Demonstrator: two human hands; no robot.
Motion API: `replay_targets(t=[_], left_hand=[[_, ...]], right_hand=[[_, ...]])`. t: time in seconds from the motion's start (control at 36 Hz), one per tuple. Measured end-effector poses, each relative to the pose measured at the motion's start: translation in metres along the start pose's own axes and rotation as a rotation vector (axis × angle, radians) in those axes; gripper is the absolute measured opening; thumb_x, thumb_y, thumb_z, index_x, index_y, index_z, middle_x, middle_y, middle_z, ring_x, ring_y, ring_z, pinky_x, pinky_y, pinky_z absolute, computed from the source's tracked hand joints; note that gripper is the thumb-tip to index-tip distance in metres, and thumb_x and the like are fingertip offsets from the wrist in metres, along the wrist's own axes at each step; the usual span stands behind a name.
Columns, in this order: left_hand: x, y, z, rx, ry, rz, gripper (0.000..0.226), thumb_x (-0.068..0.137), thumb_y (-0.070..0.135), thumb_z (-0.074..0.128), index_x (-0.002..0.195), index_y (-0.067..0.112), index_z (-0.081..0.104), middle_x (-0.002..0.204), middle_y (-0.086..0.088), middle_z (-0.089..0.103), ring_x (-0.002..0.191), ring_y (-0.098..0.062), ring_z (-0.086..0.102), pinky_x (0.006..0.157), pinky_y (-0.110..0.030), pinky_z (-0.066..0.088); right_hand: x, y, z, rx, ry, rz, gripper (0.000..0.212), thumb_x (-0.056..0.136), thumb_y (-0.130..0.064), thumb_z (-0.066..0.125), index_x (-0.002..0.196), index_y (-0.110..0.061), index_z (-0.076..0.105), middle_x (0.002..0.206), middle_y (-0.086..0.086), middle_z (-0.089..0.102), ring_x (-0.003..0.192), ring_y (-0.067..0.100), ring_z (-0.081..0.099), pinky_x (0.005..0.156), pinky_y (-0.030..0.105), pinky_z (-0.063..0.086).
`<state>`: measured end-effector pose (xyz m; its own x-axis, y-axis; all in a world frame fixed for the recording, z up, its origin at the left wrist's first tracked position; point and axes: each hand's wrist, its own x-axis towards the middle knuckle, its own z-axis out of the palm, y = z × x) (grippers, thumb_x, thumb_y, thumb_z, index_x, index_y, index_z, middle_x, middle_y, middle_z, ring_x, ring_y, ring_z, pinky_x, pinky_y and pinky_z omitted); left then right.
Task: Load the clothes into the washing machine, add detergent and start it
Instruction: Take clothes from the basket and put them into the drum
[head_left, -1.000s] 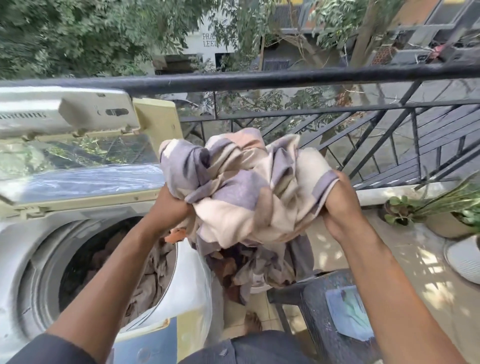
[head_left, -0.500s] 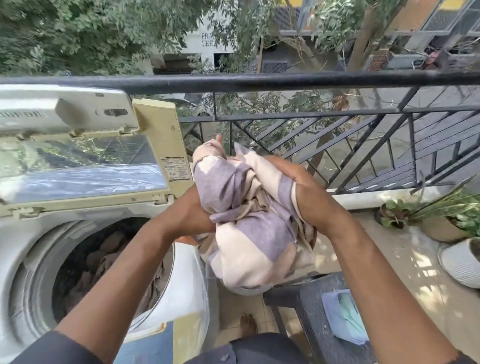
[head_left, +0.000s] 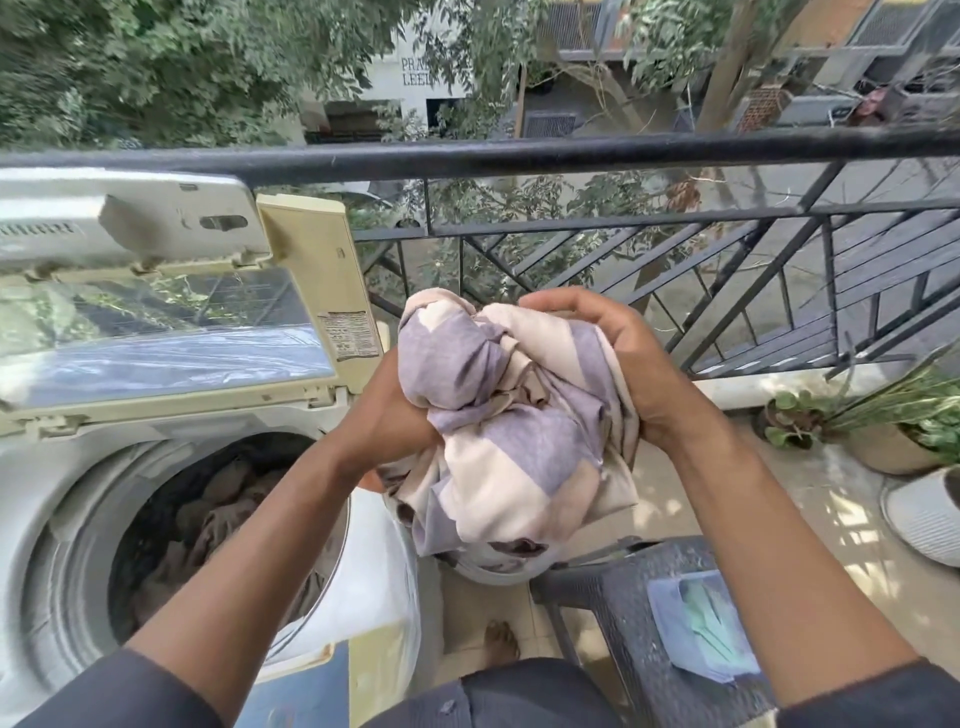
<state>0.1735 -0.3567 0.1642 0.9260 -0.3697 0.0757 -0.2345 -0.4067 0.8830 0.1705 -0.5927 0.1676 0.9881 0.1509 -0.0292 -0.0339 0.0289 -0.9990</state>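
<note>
A bundled cloth, in lilac and cream blocks, is held in the air by two bare hands. It hangs just right of the open washer, above a pale tub whose rim shows under the cloth's lower edge.

The left hand grips the bundle from its left side. Its fingers are buried in the folds and cannot be seen, but the hand is closed tight on the fabric. The right hand cups the bundle from the right and over the top. Its fingers curl across the upper edge of the cloth, bent but not fully closed, pressing the fabric toward the other hand. The cloth fills the space between the two palms, and a loose lower part droops below them.

The washer is a top loader with its lid raised at the back. Brownish clothes already lie in the drum. To the lower right stands a dark chair with a blue packet on its seat. A bare foot rests on the tiled floor between washer and chair. A black railing runs across behind, with trees and buildings beyond. Potted plants sit on the floor at the right edge.
</note>
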Motion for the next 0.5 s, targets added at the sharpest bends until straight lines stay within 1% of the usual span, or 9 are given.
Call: replay_targets(t=[0.08, 0.19, 0.25, 0.31, 0.33, 0.36, 0.42, 0.47, 0.5], left_hand=[[0.003, -0.012, 0.0, 0.008, 0.014, -0.011, 0.063, 0.059, 0.061, 0.067, 0.111, 0.027, 0.06, 0.11, 0.027, 0.055, 0.094, 0.039, 0.048, 0.083, 0.008, 0.034], [0.006, -0.015, -0.004, -0.095, 0.107, -0.064, 0.065, 0.058, 0.057, 0.074, 0.116, 0.028, 0.066, 0.114, 0.016, 0.068, 0.098, 0.027, 0.061, 0.088, -0.002, 0.046], [0.009, -0.012, -0.007, -0.135, 0.152, -0.069, 0.057, 0.058, 0.053, 0.076, 0.11, 0.031, 0.067, 0.112, 0.018, 0.07, 0.097, 0.018, 0.066, 0.091, -0.011, 0.051], [0.009, -0.003, -0.01, -0.164, 0.193, -0.061, 0.055, 0.06, 0.05, 0.076, 0.109, 0.026, 0.069, 0.107, 0.019, 0.075, 0.097, 0.009, 0.07, 0.092, -0.021, 0.054], [0.009, 0.002, -0.013, -0.16, 0.213, -0.036, 0.053, 0.061, 0.048, 0.075, 0.108, 0.024, 0.069, 0.102, 0.023, 0.076, 0.095, 0.01, 0.07, 0.09, -0.019, 0.054], [0.009, 0.006, -0.014, -0.155, 0.23, -0.017, 0.049, 0.064, 0.045, 0.074, 0.108, 0.023, 0.068, 0.095, 0.027, 0.077, 0.093, 0.014, 0.069, 0.087, -0.015, 0.053], [0.01, 0.014, -0.019, -0.139, 0.224, -0.032, 0.044, 0.075, 0.029, 0.071, 0.117, 0.02, 0.06, 0.092, 0.034, 0.075, 0.09, 0.021, 0.065, 0.083, -0.006, 0.05], [0.013, 0.009, -0.026, -0.121, 0.248, -0.048, 0.047, 0.084, 0.011, 0.061, 0.13, 0.004, 0.055, 0.115, 0.007, 0.078, 0.097, 0.013, 0.064, 0.088, -0.009, 0.052], [0.014, 0.004, -0.031, -0.13, 0.254, -0.054, 0.05, 0.086, 0.006, 0.06, 0.134, -0.008, 0.055, 0.131, -0.013, 0.071, 0.104, -0.005, 0.064, 0.088, -0.011, 0.053]], right_hand=[[-0.006, 0.015, -0.022, 0.024, 0.054, -0.009, 0.043, 0.082, 0.001, 0.073, 0.124, -0.011, 0.068, 0.116, 0.012, 0.076, 0.098, 0.025, 0.072, 0.086, 0.042, 0.06], [-0.013, 0.056, -0.031, -0.102, 0.172, 0.151, 0.044, 0.072, -0.029, 0.079, 0.114, -0.024, 0.066, 0.102, -0.016, 0.079, 0.091, -0.003, 0.071, 0.085, 0.03, 0.057], [-0.015, 0.085, -0.031, -0.225, 0.159, 0.257, 0.052, 0.077, -0.031, 0.089, 0.121, -0.026, 0.061, 0.12, -0.008, 0.073, 0.096, -0.007, 0.065, 0.087, 0.026, 0.054], [-0.019, 0.108, -0.024, -0.505, -0.067, 0.525, 0.042, 0.09, -0.006, 0.079, 0.121, -0.023, 0.056, 0.12, 0.001, 0.063, 0.103, 0.003, 0.055, 0.076, 0.013, 0.045], [-0.019, 0.125, -0.022, -0.63, -0.19, 0.667, 0.041, 0.091, -0.006, 0.078, 0.117, -0.023, 0.052, 0.112, -0.001, 0.059, 0.106, 0.009, 0.05, 0.067, 0.008, 0.041], [-0.02, 0.142, -0.019, -0.704, -0.262, 0.777, 0.041, 0.086, -0.015, 0.084, 0.113, -0.021, 0.052, 0.108, -0.002, 0.056, 0.109, 0.012, 0.05, 0.061, 0.004, 0.041], [-0.019, 0.178, -0.019, -0.796, -0.275, 0.807, 0.061, 0.067, -0.039, 0.095, 0.115, -0.015, 0.066, 0.116, 0.001, 0.066, 0.111, 0.016, 0.061, 0.079, 0.011, 0.052], [-0.014, 0.209, -0.021, -0.792, -0.175, 0.693, 0.07, 0.059, -0.044, 0.095, 0.117, -0.014, 0.069, 0.111, -0.001, 0.072, 0.111, 0.017, 0.065, 0.087, 0.025, 0.054], [-0.012, 0.212, -0.018, -0.777, -0.116, 0.64, 0.06, 0.068, -0.038, 0.091, 0.118, -0.015, 0.067, 0.107, -0.002, 0.071, 0.111, 0.018, 0.064, 0.084, 0.023, 0.049]])
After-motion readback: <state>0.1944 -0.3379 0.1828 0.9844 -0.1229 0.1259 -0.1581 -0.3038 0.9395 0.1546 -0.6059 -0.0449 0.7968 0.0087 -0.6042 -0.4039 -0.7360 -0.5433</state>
